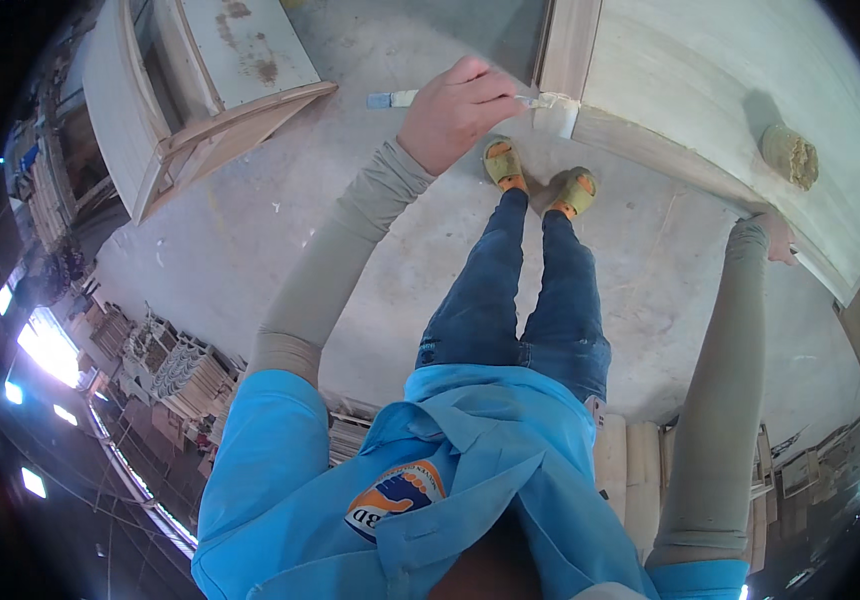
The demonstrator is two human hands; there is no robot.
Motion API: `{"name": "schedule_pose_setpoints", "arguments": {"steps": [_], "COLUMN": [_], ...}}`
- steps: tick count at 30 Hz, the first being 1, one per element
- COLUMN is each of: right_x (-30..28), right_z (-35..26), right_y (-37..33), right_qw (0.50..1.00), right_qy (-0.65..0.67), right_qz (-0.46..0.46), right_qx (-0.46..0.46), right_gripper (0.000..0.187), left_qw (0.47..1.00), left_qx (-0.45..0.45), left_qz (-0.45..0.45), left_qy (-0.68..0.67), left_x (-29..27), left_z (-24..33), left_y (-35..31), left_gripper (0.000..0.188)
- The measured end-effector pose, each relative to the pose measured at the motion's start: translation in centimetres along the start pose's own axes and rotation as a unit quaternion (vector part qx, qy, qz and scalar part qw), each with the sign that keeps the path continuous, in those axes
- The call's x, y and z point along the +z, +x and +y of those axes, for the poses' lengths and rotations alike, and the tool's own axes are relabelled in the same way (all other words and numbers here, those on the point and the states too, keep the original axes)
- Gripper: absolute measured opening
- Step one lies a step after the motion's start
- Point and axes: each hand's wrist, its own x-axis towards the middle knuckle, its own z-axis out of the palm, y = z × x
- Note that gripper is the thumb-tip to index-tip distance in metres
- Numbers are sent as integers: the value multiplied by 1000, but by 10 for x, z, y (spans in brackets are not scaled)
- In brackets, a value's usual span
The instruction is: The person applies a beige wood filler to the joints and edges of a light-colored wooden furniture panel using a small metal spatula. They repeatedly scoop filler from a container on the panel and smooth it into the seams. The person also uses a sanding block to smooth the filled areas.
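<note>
In my left hand (458, 110) is a slim tool (393, 99) with a pale handle that ends in blue. Its far tip meets a whitish patch (554, 112) at the corner of a large pale wooden furniture piece (690, 75); whether it is a brush or a putty knife cannot be told. My right hand (778, 237) is closed at the lower right edge of the same piece, its fingers partly hidden. On the broad pale surface above that hand sits a rough, round tan lump (790, 157).
Another wooden furniture piece (200, 110) with curved rails and a stained panel stands at the upper left. My feet in yellowish slippers (572, 192) are on the grey floor (390, 270) close to the worked corner. Stacked wooden parts (185, 375) lie at the left.
</note>
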Motion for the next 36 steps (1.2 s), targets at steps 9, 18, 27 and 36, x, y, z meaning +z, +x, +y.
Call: {"name": "schedule_pose_setpoints", "arguments": {"steps": [9, 18, 27, 36], "right_x": [-3, 1, -3, -3], "right_z": [-5, 3, -1, -2], "right_y": [-11, 1, -2, -6], "right_qw": [1000, 999, 999, 999], "right_qy": [-16, 0, 28, 5], "right_qz": [22, 15, 8, 2], "right_qx": [-7, -28, -18, -32], "right_gripper": [38, 38, 39, 38], "left_qw": [999, 995, 995, 997], "left_qx": [-13, -25, -54, 54], "left_qz": [-6, -33, -46, -28], "left_qy": [-50, -94, -76, 45], "left_x": [-5, -9, -23, -14], "left_z": [-3, -1, -10, -10], "left_y": [17, 27, 19, 11], "left_gripper": [16, 13, 16, 31]}}
